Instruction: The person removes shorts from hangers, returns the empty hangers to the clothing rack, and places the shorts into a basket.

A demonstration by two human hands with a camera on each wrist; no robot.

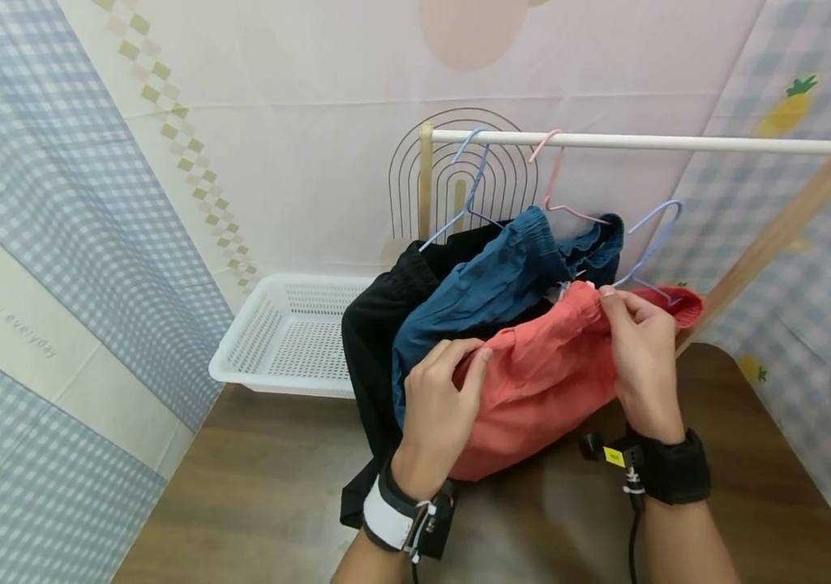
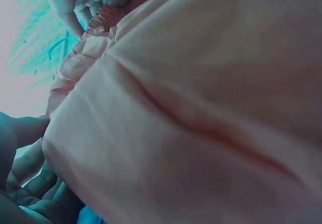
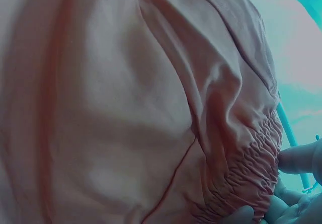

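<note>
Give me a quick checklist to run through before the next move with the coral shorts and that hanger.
1. Right hand pinches the waistband of the coral shorts: ok.
2. Left hand grips the shorts' other side: ok.
3. Lilac hanger hooked on the white rail: not ok, its hook hangs free below the rail.
4. Hanger fully seated inside the waistband: cannot tell, fabric hides it.
5. Room on the rail to the right of the pink hanger: ok.
6. Blue shorts clear of the coral shorts: not ok, they touch.
</note>
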